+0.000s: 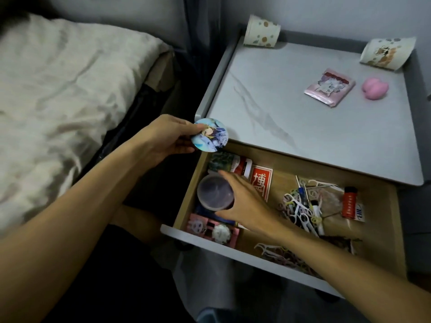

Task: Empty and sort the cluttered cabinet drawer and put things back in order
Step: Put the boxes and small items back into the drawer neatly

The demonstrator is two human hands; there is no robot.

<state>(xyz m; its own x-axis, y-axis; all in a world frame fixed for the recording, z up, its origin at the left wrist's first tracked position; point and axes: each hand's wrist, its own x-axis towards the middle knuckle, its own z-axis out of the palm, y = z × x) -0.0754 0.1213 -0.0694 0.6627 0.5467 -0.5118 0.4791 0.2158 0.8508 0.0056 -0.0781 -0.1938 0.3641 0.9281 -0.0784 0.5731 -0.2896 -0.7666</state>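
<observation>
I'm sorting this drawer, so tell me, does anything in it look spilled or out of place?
Yes. Floss picks and small loops that look like hair ties lie loose and tangled in the right half of the drawer, with more floss picks along its front wall. A red lighter lies right beside the tangle.

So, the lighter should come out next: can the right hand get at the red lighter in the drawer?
Probably yes. The red lighter lies uncovered at the right of the drawer, but the right hand is round the purple tub and must leave it first.
</observation>
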